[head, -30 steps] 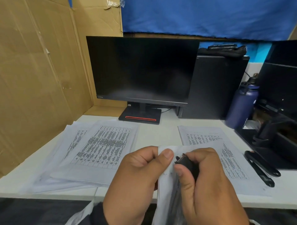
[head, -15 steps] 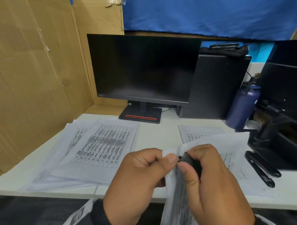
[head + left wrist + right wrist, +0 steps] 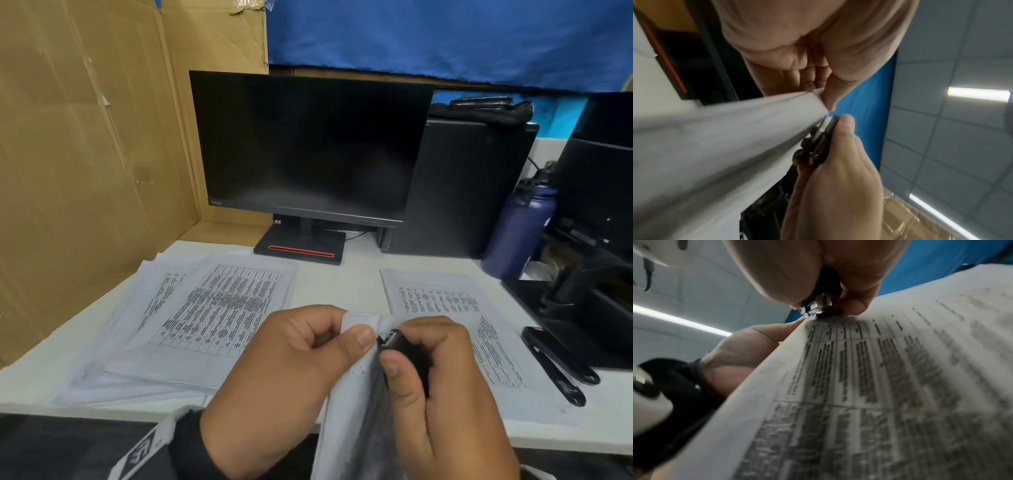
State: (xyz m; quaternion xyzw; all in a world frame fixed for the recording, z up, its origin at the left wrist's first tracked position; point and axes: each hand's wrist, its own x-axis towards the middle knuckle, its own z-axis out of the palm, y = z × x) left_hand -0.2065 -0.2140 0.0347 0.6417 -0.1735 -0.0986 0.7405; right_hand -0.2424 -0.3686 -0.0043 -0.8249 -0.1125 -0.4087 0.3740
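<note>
A set of printed sheets (image 3: 356, 411) hangs over the desk's near edge, held up by one top corner. My left hand (image 3: 291, 363) pinches that corner between thumb and curled fingers. My right hand (image 3: 442, 387) grips a small black staple remover (image 3: 407, 353) whose metal tip sits at the same corner. The right wrist view shows the remover's metal claws (image 3: 813, 309) touching the top edge of the sheets (image 3: 879, 386), which carry a printed table. In the left wrist view the sheets (image 3: 725, 146) run away edge-on, with the remover (image 3: 824, 142) beside them.
Two loose piles of printed sheets lie on the white desk (image 3: 335, 287), one at left (image 3: 212, 308), one at right (image 3: 442, 301). A dark monitor (image 3: 308, 147) stands behind; a blue bottle (image 3: 517, 229) and black stapler (image 3: 555, 363) sit right. Cardboard (image 3: 75, 171) walls the left.
The held sheets swung up over the right pile half a second ago and now hang lower again. Both hands stay at the corner, shifting only slightly.
</note>
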